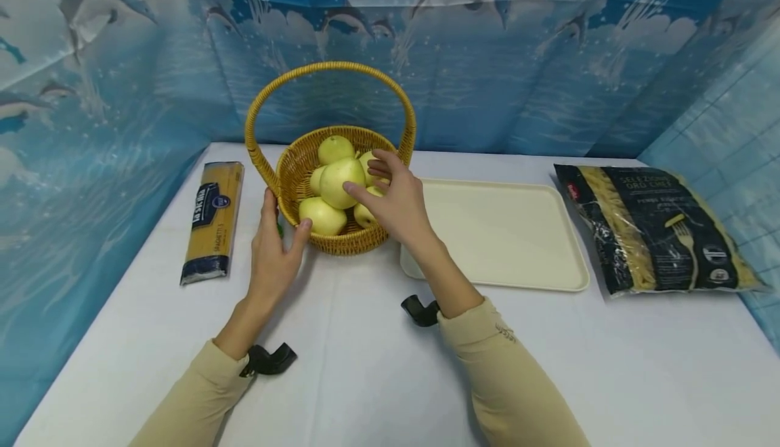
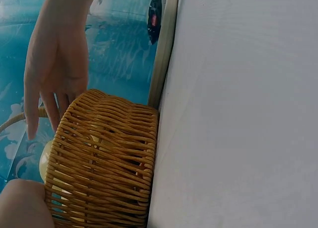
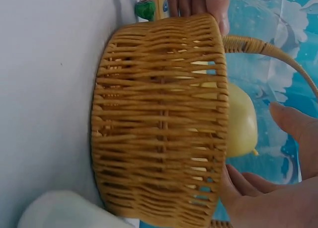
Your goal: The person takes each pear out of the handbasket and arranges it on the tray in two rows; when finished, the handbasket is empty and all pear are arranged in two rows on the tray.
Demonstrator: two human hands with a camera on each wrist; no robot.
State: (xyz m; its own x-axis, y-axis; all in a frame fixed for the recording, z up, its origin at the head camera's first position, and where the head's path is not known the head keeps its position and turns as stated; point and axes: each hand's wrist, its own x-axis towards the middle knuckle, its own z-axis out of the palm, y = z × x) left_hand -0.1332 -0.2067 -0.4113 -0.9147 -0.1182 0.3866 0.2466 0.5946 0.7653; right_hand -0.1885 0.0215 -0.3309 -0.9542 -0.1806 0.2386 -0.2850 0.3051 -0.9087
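A round wicker basket [image 1: 350, 244] with a tall arched handle holds several yellow-green pears [image 1: 341, 183]. At its left side, my left hand [image 1: 272, 257] grips the rim, thumb over the edge and fingers along the outer wall. My right hand [image 1: 399, 203] hovers at the basket's right side, thumb and fingers spread around the upper pears. In the right wrist view a gap shows between that thumb and the nearest pear [image 3: 242, 121]; whether the other fingertips touch fruit is hidden. A small green object [image 3: 145, 9] lies beside the basket near my left hand, mostly covered.
Left of the basket lies a spaghetti packet [image 1: 213, 220]. A cream rectangular tray [image 1: 506, 237] lies to the right, its left end close to the basket. Farther right is a large black pasta bag [image 1: 661, 230]. A dolphin-print curtain [image 1: 487, 88] hangs behind the white table [image 1: 347, 359].
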